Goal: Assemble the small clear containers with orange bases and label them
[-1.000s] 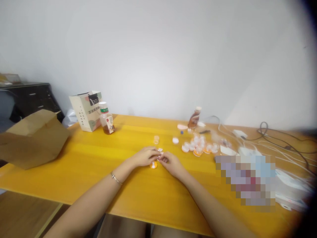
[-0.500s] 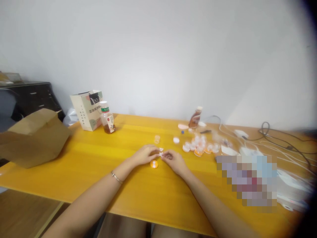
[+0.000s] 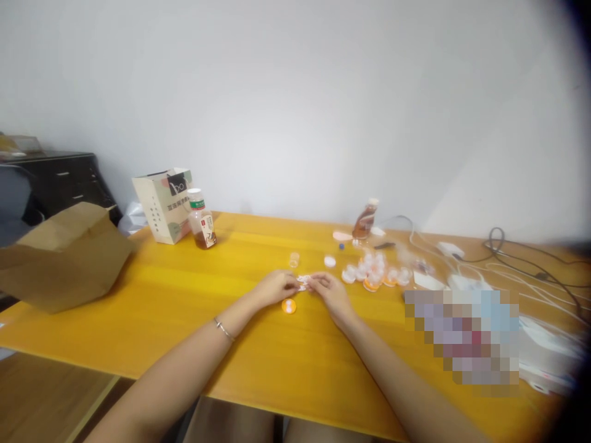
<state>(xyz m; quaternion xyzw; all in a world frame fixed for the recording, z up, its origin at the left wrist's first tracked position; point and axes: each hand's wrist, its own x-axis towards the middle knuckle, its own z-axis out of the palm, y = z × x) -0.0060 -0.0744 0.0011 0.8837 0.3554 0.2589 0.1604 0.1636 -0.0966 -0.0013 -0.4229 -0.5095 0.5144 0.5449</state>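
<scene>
Between my two hands is a small white piece with reddish marks point(image 3: 303, 282), too blurred to name. The fingertips of my left hand point(image 3: 277, 287) pinch it from the left. My right hand point(image 3: 330, 294) has its thumb and fingers closed on its right side. An orange disc with a white middle point(image 3: 289, 306) lies on the table just in front of my left fingers. Beyond the hands stand a small clear cup point(image 3: 294, 260) and a round white cap point(image 3: 329, 261).
Clear-and-orange small containers point(image 3: 372, 269) cluster to the right, before a brown drink bottle point(image 3: 364, 219). Cables point(image 3: 496, 246) and a blurred-out patch point(image 3: 466, 338) lie farther right. At left are a brown paper bag point(image 3: 69, 258), a printed carton bag point(image 3: 161, 206) and a labelled bottle point(image 3: 202, 221).
My right hand's fingers have shifted slightly up and right, and more of the white piece shows between the hands. The surrounding things stay in place.
</scene>
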